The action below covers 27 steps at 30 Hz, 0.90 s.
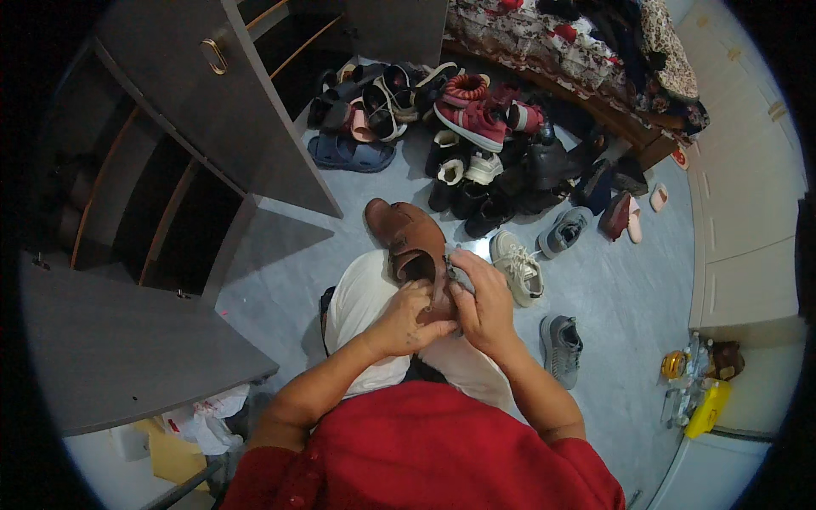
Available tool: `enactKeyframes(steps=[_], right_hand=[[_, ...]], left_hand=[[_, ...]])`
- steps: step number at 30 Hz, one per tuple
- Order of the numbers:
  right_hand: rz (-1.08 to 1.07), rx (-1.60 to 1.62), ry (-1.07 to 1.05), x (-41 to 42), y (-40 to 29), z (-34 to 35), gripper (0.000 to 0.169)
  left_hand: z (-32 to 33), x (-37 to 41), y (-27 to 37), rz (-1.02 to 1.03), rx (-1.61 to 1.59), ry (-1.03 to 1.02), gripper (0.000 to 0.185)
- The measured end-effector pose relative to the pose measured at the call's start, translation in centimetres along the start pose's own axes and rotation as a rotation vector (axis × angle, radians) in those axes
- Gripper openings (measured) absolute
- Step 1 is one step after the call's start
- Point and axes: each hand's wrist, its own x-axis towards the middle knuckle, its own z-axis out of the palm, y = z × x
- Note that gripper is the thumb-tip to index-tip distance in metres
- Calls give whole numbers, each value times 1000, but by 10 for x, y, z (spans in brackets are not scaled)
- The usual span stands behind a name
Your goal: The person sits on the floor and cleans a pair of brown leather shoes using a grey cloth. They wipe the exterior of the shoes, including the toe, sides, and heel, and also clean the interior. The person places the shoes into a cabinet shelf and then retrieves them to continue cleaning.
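Observation:
A brown leather sandal (417,233) with a closed toe lies across my lap, its toe pointing up and to the left. My left hand (405,319) grips it at the heel end, fingers inside the opening and thumb on the outer side. Pressed against the sandal's right side is a grey cloth (460,279), held in my right hand (486,303). Part of the cloth and the sandal's heel are hidden behind my fingers. White trousers (363,306) cover my knees beneath the sandal.
A heap of shoes (472,127) spreads before the bed (548,57). Beige sneakers (519,268) and grey sneakers (562,350) rest on the floor to my right. Dark cabinet doors (210,95) hang open on the left. Plastic bottles (685,376) stand by the right wall.

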Motion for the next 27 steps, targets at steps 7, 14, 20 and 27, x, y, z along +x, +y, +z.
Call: enactKeyframes(steps=[7, 14, 20, 27], right_hand=[[-14, -56, -195, 25, -8, 2, 42], [76, 64, -327, 62, 4, 17, 46], [60, 71, -338, 75, 11, 29, 47], [-22, 81, -342, 44, 0, 4, 55]], left_hand=[[-7, -3, 3, -17, 10, -127, 34], [-3, -6, 0, 36, 4, -122, 37], [-4, -7, 5, -117, -39, -142, 34], [-1, -4, 1, 62, 3, -23, 31]])
